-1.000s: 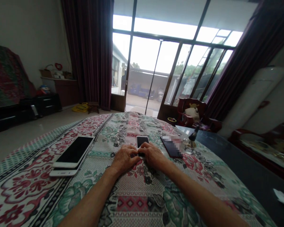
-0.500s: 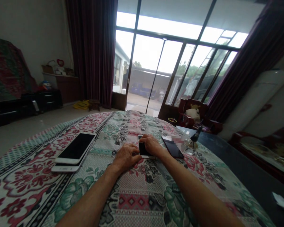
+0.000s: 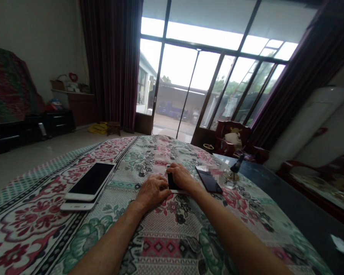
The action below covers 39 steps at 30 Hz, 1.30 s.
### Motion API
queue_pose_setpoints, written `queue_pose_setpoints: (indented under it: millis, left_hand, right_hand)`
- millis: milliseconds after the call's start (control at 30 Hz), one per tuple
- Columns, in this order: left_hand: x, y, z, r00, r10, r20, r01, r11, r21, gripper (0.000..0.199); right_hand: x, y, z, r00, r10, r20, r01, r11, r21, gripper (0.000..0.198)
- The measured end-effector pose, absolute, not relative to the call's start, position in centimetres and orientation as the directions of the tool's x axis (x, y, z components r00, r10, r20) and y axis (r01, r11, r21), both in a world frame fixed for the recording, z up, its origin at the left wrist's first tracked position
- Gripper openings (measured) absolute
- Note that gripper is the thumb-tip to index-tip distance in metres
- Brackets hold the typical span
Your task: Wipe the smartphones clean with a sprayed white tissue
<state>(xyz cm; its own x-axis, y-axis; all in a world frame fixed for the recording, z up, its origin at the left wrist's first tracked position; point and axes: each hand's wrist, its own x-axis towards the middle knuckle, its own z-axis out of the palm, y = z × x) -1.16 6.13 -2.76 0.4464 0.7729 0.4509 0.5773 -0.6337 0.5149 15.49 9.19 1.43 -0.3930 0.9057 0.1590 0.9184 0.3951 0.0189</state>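
Observation:
A white-framed smartphone with a black screen lies on the flowered tablecloth in front of me. At its left edge rests my left hand, fingers bent and thumb at the lower corner, closed on that side. My right hand lies over the phone from the right and hides much of it. Its fingers stretch across the upper part of the screen, and their undersides are hidden. Just to the right is a dark smartphone. Farther left, a white phone is stacked on another white phone.
The patterned tablecloth covers a rounded table. Beyond the dark phone stands a small glass item with a black top. A dark, shiny table adjoins on the right. Wooden chairs and glass doors are farther back.
My right hand has shifted slightly over the screen, its fingers now lying flatter and covering more of the upper part. My left hand stays at the phone's edge. The view has tilted a little.

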Motion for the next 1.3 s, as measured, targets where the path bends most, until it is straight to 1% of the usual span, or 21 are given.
queue_pose_setpoints:
  millis: [100, 200, 333, 433, 500, 633, 700, 767, 867, 967, 1033, 1100, 1300]
  left_hand:
    - [-1.1, 6.0, -2.6, 0.442, 0.775, 0.452, 0.587, -0.631, 0.507, 0.009]
    - [-1.1, 5.9, -2.5, 0.435, 0.776, 0.457, 0.594, -0.628, 0.503, 0.009]
    - [-1.1, 5.9, -2.6, 0.425, 0.782, 0.455, 0.588, -0.621, 0.518, 0.011]
    - [-1.1, 6.0, -2.6, 0.426, 0.782, 0.455, 0.586, -0.622, 0.519, 0.011]
    - [-1.1, 6.0, -2.6, 0.425, 0.785, 0.451, 0.588, -0.618, 0.522, 0.012]
    - [-1.1, 6.0, -2.5, 0.436, 0.783, 0.442, 0.592, -0.620, 0.515, 0.012]
    - [-1.0, 5.9, -2.5, 0.443, 0.778, 0.446, 0.593, -0.627, 0.504, 0.010]
    - [-1.0, 5.9, -2.4, 0.444, 0.775, 0.450, 0.598, -0.630, 0.495, 0.010]
    - [-1.0, 5.9, -2.5, 0.440, 0.774, 0.456, 0.601, -0.631, 0.490, 0.009]
    - [-1.0, 5.9, -2.5, 0.433, 0.781, 0.450, 0.600, -0.623, 0.503, 0.010]
    - [-1.0, 5.9, -2.5, 0.424, 0.789, 0.446, 0.597, -0.613, 0.518, 0.012]
    - [-1.0, 5.9, -2.5, 0.419, 0.791, 0.445, 0.592, -0.610, 0.527, 0.012]
    - [-1.0, 6.0, -2.6, 0.425, 0.788, 0.445, 0.583, -0.615, 0.532, 0.010]
  right_hand:
    - [15.1, 11.1, 0.9, -0.332, 0.927, 0.173, 0.941, 0.337, -0.003, 0.037]
    - [15.5, 12.2, 0.4, -0.231, 0.952, 0.199, 0.970, 0.241, -0.030, 0.042]
    - [16.6, 12.2, 0.1, -0.090, 0.972, 0.217, 0.993, 0.104, -0.053, 0.040]
    - [16.8, 11.6, 0.0, -0.045, 0.971, 0.234, 0.997, 0.059, -0.056, 0.037]
    - [16.4, 11.2, 0.0, -0.075, 0.968, 0.240, 0.995, 0.090, -0.049, 0.037]
    - [14.9, 10.8, 0.0, -0.248, 0.938, 0.242, 0.965, 0.261, -0.020, 0.032]
    - [14.5, 10.8, -0.1, -0.289, 0.926, 0.244, 0.952, 0.304, -0.026, 0.030]
    - [14.7, 11.1, -0.2, -0.252, 0.932, 0.259, 0.960, 0.275, -0.054, 0.032]
    - [15.5, 11.4, -0.3, -0.144, 0.949, 0.280, 0.981, 0.175, -0.087, 0.037]
    - [16.1, 11.6, -0.3, -0.064, 0.961, 0.270, 0.993, 0.088, -0.076, 0.035]
    - [16.0, 11.6, -0.2, -0.040, 0.964, 0.263, 0.996, 0.059, -0.064, 0.034]
    - [15.7, 11.5, -0.2, -0.060, 0.963, 0.263, 0.995, 0.078, -0.061, 0.034]
    - [15.5, 11.2, -0.3, -0.222, 0.938, 0.268, 0.966, 0.248, -0.068, 0.042]
